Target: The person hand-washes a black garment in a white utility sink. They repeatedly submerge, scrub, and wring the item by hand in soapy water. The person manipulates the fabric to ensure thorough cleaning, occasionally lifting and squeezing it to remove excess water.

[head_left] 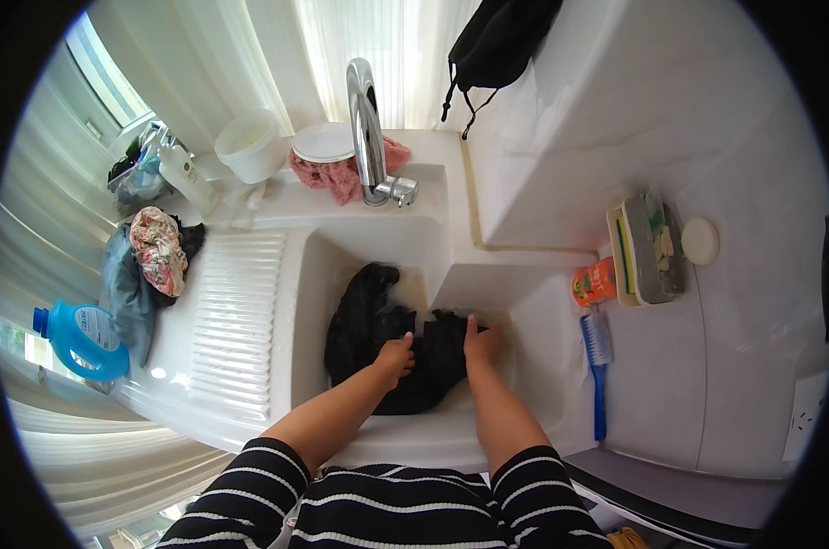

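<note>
A wet black garment (364,311) lies bunched in the white sink basin (309,274), with a little cloudy water around it. My left hand (396,360) is closed on a fold of the garment near its middle, thumb on top. At the right side of the basin, my right hand (483,343) grips the garment's right end, its thumb pointing up and its other fingers partly hidden. Between the two hands the cloth is stretched slightly. Behind the basin rises a chrome faucet (367,128).
Left of the basin is a ribbed washboard (236,320), then piled clothes (156,252) and a blue detergent jug (85,339). A white tub (250,146) and pink cloth (341,178) sit behind. On the right are a blue brush (597,366), an orange package (593,282) and a caddy (626,256).
</note>
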The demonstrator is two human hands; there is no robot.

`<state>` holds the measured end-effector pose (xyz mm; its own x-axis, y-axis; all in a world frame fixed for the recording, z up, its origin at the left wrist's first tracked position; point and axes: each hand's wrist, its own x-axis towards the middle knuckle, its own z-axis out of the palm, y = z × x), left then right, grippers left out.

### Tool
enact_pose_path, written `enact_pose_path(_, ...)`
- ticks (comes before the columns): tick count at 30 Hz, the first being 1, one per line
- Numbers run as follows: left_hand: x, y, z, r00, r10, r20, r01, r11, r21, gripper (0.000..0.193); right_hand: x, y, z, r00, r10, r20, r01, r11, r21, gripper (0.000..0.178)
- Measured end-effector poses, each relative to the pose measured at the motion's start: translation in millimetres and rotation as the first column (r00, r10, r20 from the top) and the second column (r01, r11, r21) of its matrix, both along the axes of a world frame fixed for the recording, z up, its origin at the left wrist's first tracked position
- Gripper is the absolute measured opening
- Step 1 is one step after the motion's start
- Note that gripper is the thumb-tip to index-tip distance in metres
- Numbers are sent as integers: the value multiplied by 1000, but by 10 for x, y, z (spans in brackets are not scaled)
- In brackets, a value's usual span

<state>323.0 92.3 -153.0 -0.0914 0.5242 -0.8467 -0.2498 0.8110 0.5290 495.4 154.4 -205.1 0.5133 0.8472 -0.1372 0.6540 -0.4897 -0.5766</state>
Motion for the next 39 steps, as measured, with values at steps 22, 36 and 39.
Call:
enact_pose_path(22, -203, -34, 824, 890, 427, 163, -457, 828, 326, 36, -1203, -688, 1331, 734, 588, -340, -335, 749, 572, 33)
enact_pose_path(36, -13, -141, 1282, 929, 335, 160, -368, 887, 278, 34, -1040, -592, 1223, 842, 442, -310, -200, 789, 581, 31)
enact_pose_path(39, -385, -58, 869, 904, 235, 357, -338, 904, 262, 36, -1229, -942, 1526, 724, 626, -289, -339, 688, 642, 31)
